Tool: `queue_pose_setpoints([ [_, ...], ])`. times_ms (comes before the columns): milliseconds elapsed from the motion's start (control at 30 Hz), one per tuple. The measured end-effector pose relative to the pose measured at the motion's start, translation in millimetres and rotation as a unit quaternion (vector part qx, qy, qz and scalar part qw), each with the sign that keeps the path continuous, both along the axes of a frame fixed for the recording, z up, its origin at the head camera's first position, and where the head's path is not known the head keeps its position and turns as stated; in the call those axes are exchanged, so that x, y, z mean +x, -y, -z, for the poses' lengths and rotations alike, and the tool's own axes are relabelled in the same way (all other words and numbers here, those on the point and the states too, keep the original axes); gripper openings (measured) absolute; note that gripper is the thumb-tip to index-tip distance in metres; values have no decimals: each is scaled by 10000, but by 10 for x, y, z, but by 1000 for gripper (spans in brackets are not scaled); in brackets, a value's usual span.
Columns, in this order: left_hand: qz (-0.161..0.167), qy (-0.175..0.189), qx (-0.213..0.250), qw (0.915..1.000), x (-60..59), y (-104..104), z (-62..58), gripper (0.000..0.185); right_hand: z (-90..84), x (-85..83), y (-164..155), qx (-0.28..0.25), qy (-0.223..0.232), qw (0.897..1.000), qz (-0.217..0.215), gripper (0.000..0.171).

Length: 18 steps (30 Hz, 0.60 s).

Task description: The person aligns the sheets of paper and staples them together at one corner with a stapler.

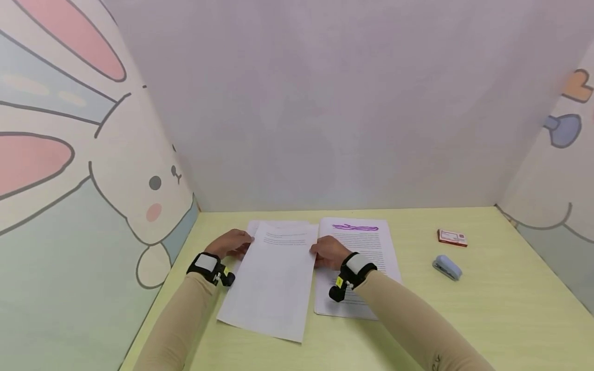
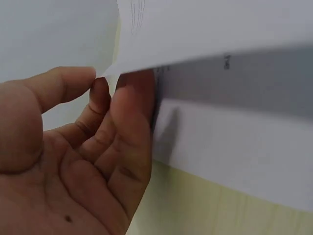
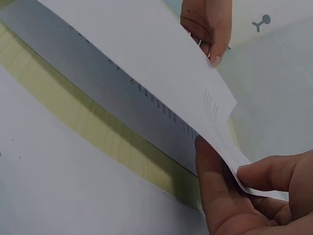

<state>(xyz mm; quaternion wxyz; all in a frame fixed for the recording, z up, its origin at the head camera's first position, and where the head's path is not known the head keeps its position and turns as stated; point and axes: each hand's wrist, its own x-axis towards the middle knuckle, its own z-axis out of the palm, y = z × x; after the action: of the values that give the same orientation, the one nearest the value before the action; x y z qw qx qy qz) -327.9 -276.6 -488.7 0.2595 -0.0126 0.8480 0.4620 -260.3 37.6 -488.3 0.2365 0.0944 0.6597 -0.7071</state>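
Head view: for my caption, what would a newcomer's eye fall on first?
The cartoon rabbit on the left wall would likely come first. Next comes the white sheet pinched by the left hand and right hand at lower centre, then the purple scribble topping the printed page to its right.

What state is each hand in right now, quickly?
Left hand: closed, pinching the left edge of a white rectangular paper sheet with printed lines.
Right hand: closed, pinching that sheet's right edge.
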Motion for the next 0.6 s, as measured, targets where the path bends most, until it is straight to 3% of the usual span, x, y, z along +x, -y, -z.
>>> queue_pose_setpoints([
  [200, 7, 155, 402, 9991, 26, 20, 1, 34, -17, -12, 21, -144, 33, 9999, 91, 33],
  [367, 93, 102, 482, 9987, 31, 57, 8, 26, -8, -48, 45, -10, 51, 9995, 322, 31],
  [600, 24, 32, 662, 9978, 22, 88, -40, 25, -3, -15, 20, -139, 33, 9998, 162, 27],
])
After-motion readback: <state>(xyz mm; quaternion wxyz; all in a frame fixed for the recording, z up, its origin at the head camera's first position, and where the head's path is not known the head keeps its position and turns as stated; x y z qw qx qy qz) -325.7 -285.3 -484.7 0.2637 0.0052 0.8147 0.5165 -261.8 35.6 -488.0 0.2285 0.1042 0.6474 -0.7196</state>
